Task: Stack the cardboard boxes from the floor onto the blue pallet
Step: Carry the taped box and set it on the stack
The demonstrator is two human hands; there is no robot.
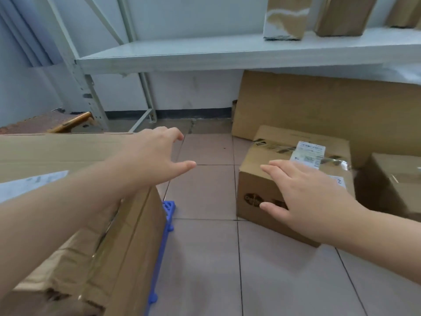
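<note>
Both hands spread, holding nothing: left hand [155, 156] above big box [68, 179] on blue pallet [167, 215]; right hand [305, 199] over taped box [284, 176] on floor [205, 258].

A storeroom or small warehouse. Pale metal shelving [227, 53] stands against a white wall and holds cardboard boxes [287, 17]. More boxes [284, 179] sit on the tiled floor [205, 258], flattened cardboard [319, 103] leans under the shelf, and a blue pallet [167, 215] carries a large carton [68, 153].

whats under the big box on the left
The blue pallet: only its edge shows beside the big box. The rest of the pallet is covered by the box.
</note>
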